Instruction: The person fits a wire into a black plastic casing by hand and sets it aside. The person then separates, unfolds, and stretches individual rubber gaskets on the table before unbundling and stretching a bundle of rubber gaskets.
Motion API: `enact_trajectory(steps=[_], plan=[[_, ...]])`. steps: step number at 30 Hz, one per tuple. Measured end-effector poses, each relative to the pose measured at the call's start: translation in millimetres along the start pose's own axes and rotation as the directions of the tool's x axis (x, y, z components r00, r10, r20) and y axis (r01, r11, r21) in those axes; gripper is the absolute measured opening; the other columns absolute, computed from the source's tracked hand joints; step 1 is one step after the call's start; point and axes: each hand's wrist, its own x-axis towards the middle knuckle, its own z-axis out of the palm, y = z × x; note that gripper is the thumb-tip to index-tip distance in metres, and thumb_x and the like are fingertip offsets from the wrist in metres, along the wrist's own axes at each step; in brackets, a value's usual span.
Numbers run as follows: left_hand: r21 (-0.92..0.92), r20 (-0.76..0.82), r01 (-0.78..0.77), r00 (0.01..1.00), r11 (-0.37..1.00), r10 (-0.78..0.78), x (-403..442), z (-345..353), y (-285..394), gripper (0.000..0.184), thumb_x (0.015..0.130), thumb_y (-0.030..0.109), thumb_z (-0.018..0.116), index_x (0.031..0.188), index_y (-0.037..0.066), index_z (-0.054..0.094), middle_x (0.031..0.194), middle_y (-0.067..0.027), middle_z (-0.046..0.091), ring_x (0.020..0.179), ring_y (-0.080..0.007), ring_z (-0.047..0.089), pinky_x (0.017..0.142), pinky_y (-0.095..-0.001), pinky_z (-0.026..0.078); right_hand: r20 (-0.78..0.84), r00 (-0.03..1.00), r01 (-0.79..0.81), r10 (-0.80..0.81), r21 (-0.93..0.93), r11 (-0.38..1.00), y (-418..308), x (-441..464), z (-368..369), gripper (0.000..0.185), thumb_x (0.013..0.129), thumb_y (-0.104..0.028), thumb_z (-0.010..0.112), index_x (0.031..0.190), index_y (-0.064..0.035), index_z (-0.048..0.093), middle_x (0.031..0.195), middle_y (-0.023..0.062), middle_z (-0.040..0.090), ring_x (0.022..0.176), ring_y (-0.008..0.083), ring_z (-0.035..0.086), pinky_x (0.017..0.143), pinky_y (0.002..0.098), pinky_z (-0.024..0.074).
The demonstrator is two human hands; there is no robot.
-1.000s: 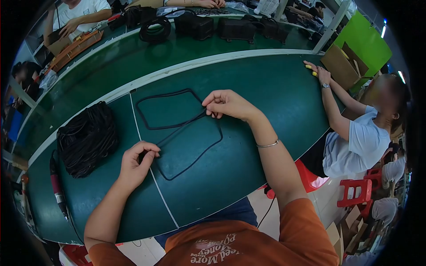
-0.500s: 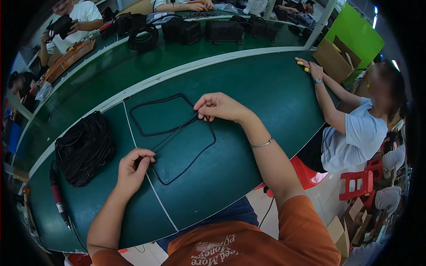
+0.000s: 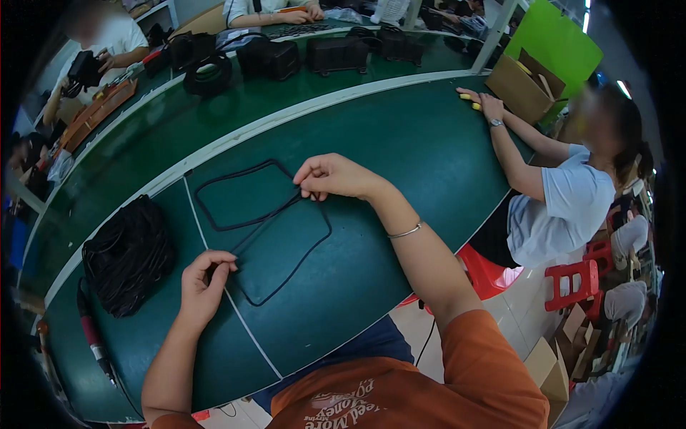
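A thin black cable (image 3: 243,169) lies in a loop on the green table (image 3: 400,157), and a second bend of it curves toward the table's front. My right hand (image 3: 332,176) pinches the cable at the loop's right corner. Lower and to the left, my left hand (image 3: 206,281) grips another part of it between thumb and fingers. A stretch of cable runs fairly straight between the two hands. Left of my left hand sits a large bundle of black cables (image 3: 128,255).
A red and black tool (image 3: 90,330) with a cord lies at the left. Behind the pale rail (image 3: 271,121) stand black cases (image 3: 268,58) and a coiled cable (image 3: 208,75). A co-worker (image 3: 572,193) rests both hands on the table's right end, near a cardboard box (image 3: 525,86).
The camera's view has shifted, so the table scene appears further left and lower. Both hands keep their hold on the cable, whose shape looks nearly the same. A person at the back left has raised a black object.
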Motion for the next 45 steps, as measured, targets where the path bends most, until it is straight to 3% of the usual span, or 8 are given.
enact_trajectory(steps=[9,13,19,25,32,34,41,45], plan=[[-0.049,0.010,-0.003,1.000,0.999,0.003,0,-1,-3,0.012,0.088,-0.003,0.049,0.095,0.000,0.058,0.085,-0.0045,0.058,0.082,-0.0107,0.055,0.078,-0.0228,0.043,0.037,0.998,0.050,-0.050,0.006,0.999,2,1,-4,0.019,0.083,-0.009,0.058,0.098,0.0019,0.059,0.081,0.0070,0.063,0.068,0.0113,0.060,0.059,0.0208,0.0488],[-0.081,0.036,-0.040,0.998,0.996,0.043,-1,-3,0,0.014,0.087,-0.004,0.051,0.097,0.000,0.059,0.086,-0.0051,0.060,0.081,-0.0110,0.056,0.075,-0.0223,0.043,0.114,0.989,-0.105,0.098,0.061,0.993,-11,-14,-11,0.022,0.084,-0.008,0.059,0.104,0.0013,0.057,0.081,0.0077,0.063,0.066,0.0122,0.061,0.055,0.0214,0.0517],[-0.444,0.110,0.042,0.994,0.895,0.008,0,-7,8,0.013,0.086,0.001,0.055,0.099,0.000,0.058,0.085,-0.0080,0.062,0.081,-0.0159,0.059,0.078,-0.0273,0.046,0.166,0.982,-0.107,0.094,0.066,0.992,-28,-26,-15,0.022,0.084,-0.009,0.061,0.103,0.0017,0.058,0.077,0.0086,0.065,0.061,0.0126,0.064,0.050,0.0206,0.0526],[0.115,-0.083,-0.088,0.992,0.990,0.098,2,1,-1,0.017,0.082,-0.001,0.058,0.096,0.004,0.064,0.080,-0.0040,0.061,0.079,-0.0127,0.059,0.074,-0.0241,0.044,0.110,0.978,-0.167,0.176,-0.083,0.982,-18,-18,-14,0.018,0.084,-0.007,0.060,0.100,0.0008,0.059,0.075,0.0060,0.064,0.061,0.0086,0.060,0.052,0.0179,0.0494],[0.352,-0.046,-0.070,0.995,0.933,0.092,3,1,7,0.017,0.079,0.003,0.062,0.095,0.004,0.063,0.081,-0.0061,0.058,0.080,-0.0185,0.053,0.075,-0.0293,0.042,0.105,0.981,-0.138,0.162,-0.204,0.969,-18,-18,-9,0.016,0.085,-0.009,0.059,0.099,-0.0002,0.059,0.075,0.0046,0.063,0.058,0.0070,0.057,0.050,0.0173,0.0466],[0.512,-0.018,-0.247,0.954,0.823,0.298,3,2,7,0.019,0.078,0.003,0.063,0.097,0.005,0.063,0.088,-0.0077,0.057,0.085,-0.0224,0.051,0.076,-0.0302,0.041,0.077,0.982,-0.150,0.171,-0.225,0.963,-20,-19,-8,0.016,0.086,-0.010,0.059,0.099,-0.0004,0.059,0.074,0.0036,0.062,0.057,0.0061,0.055,0.050,0.0173,0.0456],[0.540,-0.044,-0.232,0.952,0.809,0.303,3,1,6,0.020,0.078,0.003,0.062,0.098,0.005,0.062,0.092,-0.0082,0.056,0.087,-0.0231,0.051,0.074,-0.0301,0.042,0.045,0.989,-0.117,0.138,-0.317,0.941,-20,-20,-11,0.016,0.089,-0.015,0.056,0.098,-0.0016,0.059,0.071,0.0014,0.060,0.055,0.0046,0.053,0.047,0.0166,0.0421],[0.392,-0.122,-0.145,0.971,0.908,0.208,6,0,4,0.014,0.083,0.003,0.057,0.096,0.003,0.063,0.087,-0.0075,0.058,0.082,-0.0199,0.053,0.070,-0.0281,0.043,-0.044,0.994,-0.106,0.097,-0.331,0.938,-15,-18,-14,0.016,0.090,-0.016,0.055,0.099,-0.0026,0.058,0.071,0.0003,0.059,0.053,0.0036,0.051,0.046,0.0163,0.0400]])
